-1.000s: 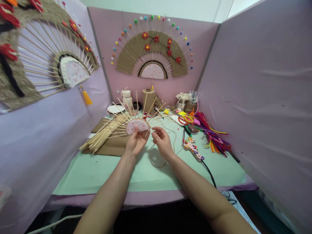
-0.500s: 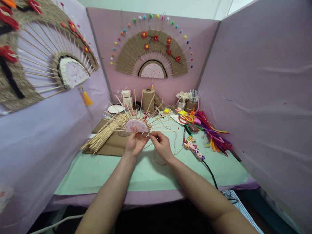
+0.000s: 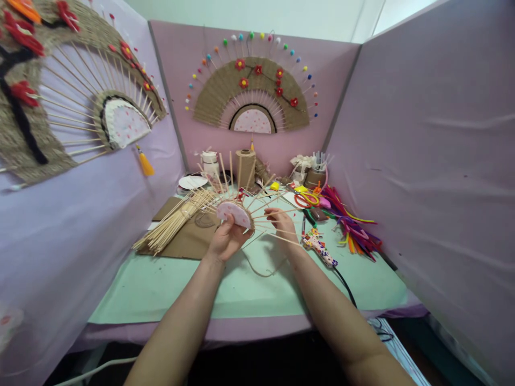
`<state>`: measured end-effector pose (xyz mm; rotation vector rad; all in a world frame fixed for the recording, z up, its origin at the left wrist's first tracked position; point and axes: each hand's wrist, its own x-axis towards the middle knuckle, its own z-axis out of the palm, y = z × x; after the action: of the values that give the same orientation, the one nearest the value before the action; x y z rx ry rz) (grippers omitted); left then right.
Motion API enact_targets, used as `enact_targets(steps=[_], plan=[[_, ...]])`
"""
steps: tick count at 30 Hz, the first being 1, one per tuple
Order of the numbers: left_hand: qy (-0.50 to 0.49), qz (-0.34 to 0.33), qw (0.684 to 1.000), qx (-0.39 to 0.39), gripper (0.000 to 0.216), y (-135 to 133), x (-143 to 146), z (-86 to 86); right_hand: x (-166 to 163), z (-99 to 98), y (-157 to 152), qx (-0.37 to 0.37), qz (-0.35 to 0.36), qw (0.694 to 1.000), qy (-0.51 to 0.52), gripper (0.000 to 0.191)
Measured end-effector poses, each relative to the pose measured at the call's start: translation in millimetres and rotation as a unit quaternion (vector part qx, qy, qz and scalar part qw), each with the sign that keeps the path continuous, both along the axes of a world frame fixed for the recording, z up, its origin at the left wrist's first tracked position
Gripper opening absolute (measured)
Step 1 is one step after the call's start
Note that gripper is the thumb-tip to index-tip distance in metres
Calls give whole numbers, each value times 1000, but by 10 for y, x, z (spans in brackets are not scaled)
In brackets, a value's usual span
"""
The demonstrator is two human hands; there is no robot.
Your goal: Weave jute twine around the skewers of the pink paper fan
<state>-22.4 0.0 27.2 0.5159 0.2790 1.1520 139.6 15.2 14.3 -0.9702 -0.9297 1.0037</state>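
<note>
A: Left hand (image 3: 228,239)?
B: Grip clamped on the half-round piece (image 3: 233,212), thumb on its pale, red-spotted face. Piece is tilted, mid-bench (image 3: 193,300); use it as clock centre.
A: Sticks (image 3: 231,169)?
B: Splayed out from its curved edge, roughly ten round to four.
A: Right hand (image 3: 281,221)?
B: Three o'clock, among the right-side sticks, fingers curled. Can't tell if that grip is together on a stick or apart.
A: Around it?
B: Stick bundle (image 3: 174,222) at nine, on brown cardboard (image 3: 185,244). Twine roll (image 3: 245,170) near twelve. Scissors (image 3: 306,200) at three, pipe cleaners (image 3: 356,225) farther out that way. Patterned glue gun (image 3: 319,249) at four. Loose cord (image 3: 263,275) at five.
A: Walls?
B: Finished fan (image 3: 217,96) at twelve, bigger-looking one (image 3: 34,145) at ten.
</note>
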Motion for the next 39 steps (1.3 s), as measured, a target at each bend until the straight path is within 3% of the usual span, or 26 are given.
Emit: enact_targets(steps=[7,11,19,26,31,39], plan=[[90,-56,994,-4,24,-10,70,-87,-15,182,-155,4,230,968,95,15],[126,-64,990,-17,26,-4,88,-113,-20,173,-182,-8,280,954,104,21],[108,-26,993,-42,17,37,75,-145,-50,119,-129,-29,284,950,129,16],[37,84,994,-67,7,92,75,-67,-98,131,-184,-11,268,956,121,20],[5,155,987,-45,13,132,44,-25,-187,42,-228,-28,300,947,112,27],[20,206,978,9,28,145,34,-36,-278,-78,-186,-2,190,982,1,20]])
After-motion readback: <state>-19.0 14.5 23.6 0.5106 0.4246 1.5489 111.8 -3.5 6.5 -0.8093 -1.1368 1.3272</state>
